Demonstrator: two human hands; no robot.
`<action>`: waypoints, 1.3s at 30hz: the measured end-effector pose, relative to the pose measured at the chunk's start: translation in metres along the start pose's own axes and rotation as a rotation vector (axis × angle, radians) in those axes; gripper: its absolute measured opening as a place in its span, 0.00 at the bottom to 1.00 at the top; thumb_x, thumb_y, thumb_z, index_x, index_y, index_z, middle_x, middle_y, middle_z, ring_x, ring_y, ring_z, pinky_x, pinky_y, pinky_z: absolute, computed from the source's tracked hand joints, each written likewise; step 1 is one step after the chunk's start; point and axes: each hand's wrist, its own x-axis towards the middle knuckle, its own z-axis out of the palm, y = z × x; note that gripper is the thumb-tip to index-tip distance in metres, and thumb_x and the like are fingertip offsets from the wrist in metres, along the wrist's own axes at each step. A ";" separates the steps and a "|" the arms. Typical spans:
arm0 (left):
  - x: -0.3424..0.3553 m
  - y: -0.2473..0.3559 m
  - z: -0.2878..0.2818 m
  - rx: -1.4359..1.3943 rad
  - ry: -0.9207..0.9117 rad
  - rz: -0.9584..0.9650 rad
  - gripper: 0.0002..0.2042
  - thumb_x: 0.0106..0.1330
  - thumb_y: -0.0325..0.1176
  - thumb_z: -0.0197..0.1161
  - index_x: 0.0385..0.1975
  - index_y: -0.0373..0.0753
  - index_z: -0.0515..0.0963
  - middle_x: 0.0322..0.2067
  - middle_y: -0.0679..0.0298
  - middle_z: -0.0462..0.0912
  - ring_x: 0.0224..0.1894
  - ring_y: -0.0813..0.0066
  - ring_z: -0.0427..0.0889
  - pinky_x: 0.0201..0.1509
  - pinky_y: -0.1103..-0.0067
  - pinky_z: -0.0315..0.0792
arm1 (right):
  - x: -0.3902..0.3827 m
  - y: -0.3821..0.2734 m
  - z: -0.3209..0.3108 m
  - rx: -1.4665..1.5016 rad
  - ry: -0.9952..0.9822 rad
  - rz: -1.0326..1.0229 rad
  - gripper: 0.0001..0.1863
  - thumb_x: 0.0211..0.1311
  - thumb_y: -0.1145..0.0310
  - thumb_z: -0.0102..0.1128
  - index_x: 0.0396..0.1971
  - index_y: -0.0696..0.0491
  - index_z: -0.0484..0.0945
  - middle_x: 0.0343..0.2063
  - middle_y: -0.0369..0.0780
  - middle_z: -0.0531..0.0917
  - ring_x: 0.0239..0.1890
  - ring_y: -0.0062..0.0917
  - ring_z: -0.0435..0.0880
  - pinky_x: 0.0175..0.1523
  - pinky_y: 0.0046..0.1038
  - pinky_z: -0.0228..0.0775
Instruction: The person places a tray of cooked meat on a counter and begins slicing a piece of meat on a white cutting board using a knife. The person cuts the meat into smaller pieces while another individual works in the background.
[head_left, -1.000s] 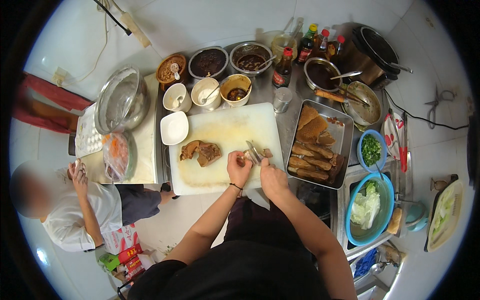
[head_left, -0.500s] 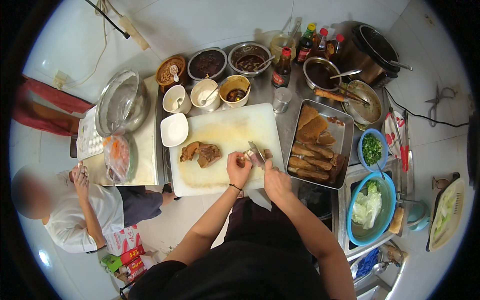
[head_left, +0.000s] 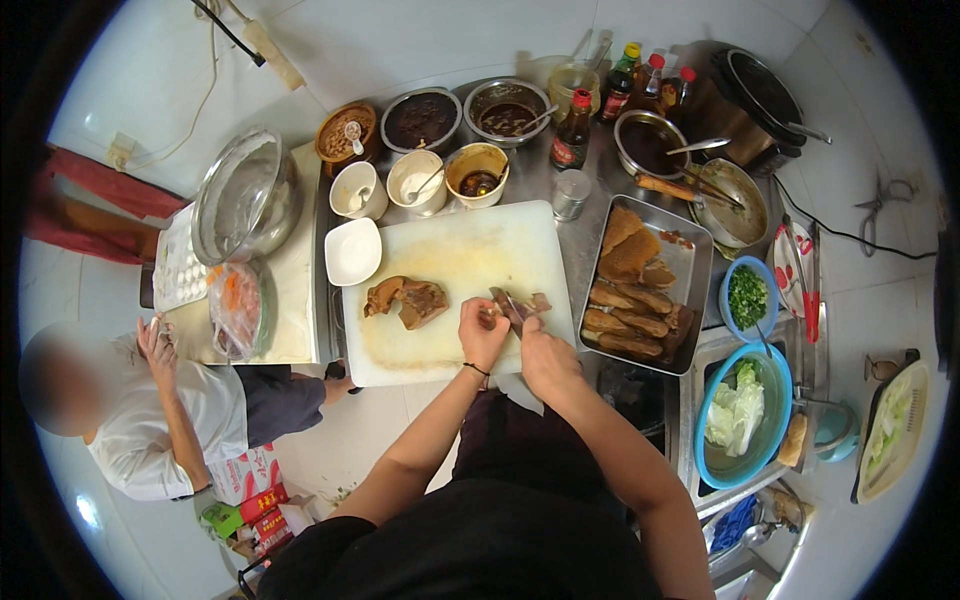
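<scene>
On the white cutting board (head_left: 450,245), my left hand (head_left: 483,335) grips a small piece of brown meat (head_left: 487,316), fingers curled round it. My right hand (head_left: 545,355) is closed on the handle of a knife (head_left: 510,308), whose blade lies at that piece, close to my left fingertips. Small cut bits (head_left: 540,301) lie beside the blade on the right. A larger irregular chunk of brown meat (head_left: 405,300) rests on the board's left half. Just right of the board, a steel tray (head_left: 688,270) holds several long pieces and flat slabs of brown meat (head_left: 630,245).
Bowls of sauces (head_left: 420,125), bottles (head_left: 572,140) and a cooker (head_left: 755,120) line the back. A square white dish (head_left: 353,255) touches the board. Greens sit in blue basins (head_left: 742,420) at right. A steel bowl (head_left: 245,200) and seated co-worker (head_left: 170,430) are at left.
My hands stay at the same piece, with the knife blade shifting slightly between frames. The whole view has shifted a little. The chunk at left has not visibly moved.
</scene>
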 end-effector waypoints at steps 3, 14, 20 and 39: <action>-0.001 0.002 0.000 0.003 0.009 -0.014 0.11 0.44 0.21 0.58 0.28 0.37 0.70 0.30 0.66 0.68 0.23 0.79 0.71 0.27 0.84 0.68 | -0.003 -0.003 0.000 -0.059 -0.018 0.039 0.06 0.56 0.73 0.43 0.33 0.57 0.63 0.29 0.52 0.79 0.32 0.42 0.81 0.36 0.36 0.73; 0.003 0.012 -0.003 0.045 -0.020 -0.076 0.11 0.43 0.23 0.60 0.27 0.37 0.69 0.28 0.63 0.69 0.22 0.75 0.70 0.28 0.81 0.68 | 0.020 -0.014 -0.003 0.031 0.035 -0.046 0.08 0.53 0.78 0.43 0.34 0.61 0.64 0.33 0.54 0.78 0.36 0.44 0.79 0.38 0.38 0.71; 0.002 0.007 -0.001 0.025 -0.009 -0.059 0.11 0.43 0.23 0.60 0.27 0.37 0.69 0.28 0.64 0.69 0.22 0.76 0.70 0.28 0.82 0.68 | 0.013 -0.014 -0.016 0.031 -0.056 0.014 0.10 0.53 0.77 0.44 0.36 0.61 0.64 0.34 0.53 0.78 0.36 0.43 0.79 0.39 0.36 0.71; 0.005 0.010 -0.002 0.055 -0.007 -0.033 0.09 0.44 0.22 0.59 0.26 0.37 0.70 0.26 0.64 0.69 0.21 0.78 0.68 0.26 0.83 0.66 | 0.027 -0.012 -0.001 -0.022 -0.043 0.008 0.13 0.63 0.62 0.38 0.38 0.56 0.66 0.33 0.47 0.80 0.38 0.38 0.80 0.42 0.35 0.71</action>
